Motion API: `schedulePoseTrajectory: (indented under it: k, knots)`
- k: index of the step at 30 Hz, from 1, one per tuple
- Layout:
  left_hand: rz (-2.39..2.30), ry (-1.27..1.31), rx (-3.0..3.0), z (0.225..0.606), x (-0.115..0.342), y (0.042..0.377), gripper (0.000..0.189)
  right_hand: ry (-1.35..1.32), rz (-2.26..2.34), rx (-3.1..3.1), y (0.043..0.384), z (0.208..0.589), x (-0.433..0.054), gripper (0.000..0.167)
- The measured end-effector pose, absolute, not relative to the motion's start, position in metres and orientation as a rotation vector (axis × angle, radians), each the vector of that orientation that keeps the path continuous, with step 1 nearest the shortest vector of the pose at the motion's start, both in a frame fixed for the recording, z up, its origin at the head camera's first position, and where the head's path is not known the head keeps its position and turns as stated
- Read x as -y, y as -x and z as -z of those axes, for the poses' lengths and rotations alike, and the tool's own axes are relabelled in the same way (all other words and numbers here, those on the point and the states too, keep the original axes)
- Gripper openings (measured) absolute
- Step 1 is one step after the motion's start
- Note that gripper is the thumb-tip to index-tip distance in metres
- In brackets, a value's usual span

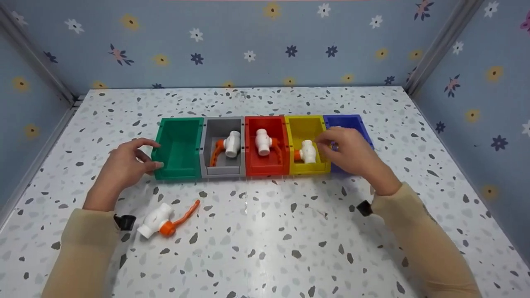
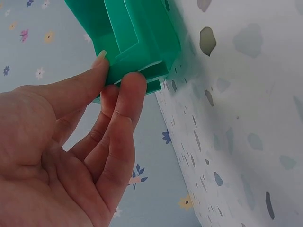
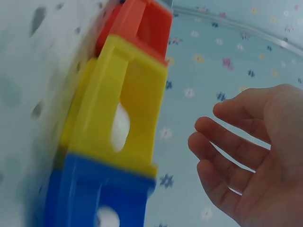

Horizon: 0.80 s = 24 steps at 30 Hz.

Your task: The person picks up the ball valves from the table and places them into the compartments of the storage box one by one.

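My left hand (image 1: 126, 165) pinches the side wall of the green bin (image 1: 178, 171), thumb at its rim and fingers against the outside, as the left wrist view shows. Over the blue bin (image 1: 343, 120) and the edge of the yellow bin (image 1: 308, 168) hovers my right hand (image 1: 348, 151). Its fingers are loosely bent and hold nothing. A white ball valve (image 1: 308, 151) with an orange handle lies in the yellow bin. Inside the blue bin a white piece (image 3: 108, 217) shows in part; my right hand covers much of that bin in the head view.
The grey bin (image 1: 221, 171) and red bin (image 1: 267, 169) stand in the same row, each with a white ball valve and orange handle inside. Another ball valve (image 1: 157, 219) lies on the speckled table (image 1: 265, 248) near my left sleeve. Flowered panels (image 1: 248, 41) enclose the table.
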<state>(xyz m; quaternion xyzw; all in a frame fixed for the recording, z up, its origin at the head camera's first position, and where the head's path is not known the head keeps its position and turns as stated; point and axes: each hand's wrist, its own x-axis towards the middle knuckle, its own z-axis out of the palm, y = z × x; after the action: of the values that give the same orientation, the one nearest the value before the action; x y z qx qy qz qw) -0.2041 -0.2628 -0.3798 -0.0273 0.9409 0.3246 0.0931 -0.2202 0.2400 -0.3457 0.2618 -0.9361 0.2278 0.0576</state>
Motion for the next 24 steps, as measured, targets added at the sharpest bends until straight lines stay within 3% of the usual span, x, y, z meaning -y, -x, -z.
schedulePoseTrajectory:
  k: [12, 24]
  knots:
    - [-0.961, 0.054, -2.809, 0.380, 0.264, 0.202, 0.050, -0.476, -0.650, 2.790, 0.218, 0.370, -0.337, 0.014]
    - [-0.870, -0.011, -2.837, 0.375, 0.263, 0.197, 0.051, -0.164, -0.752, 2.945, 0.215, 0.381, -0.353, 0.029]
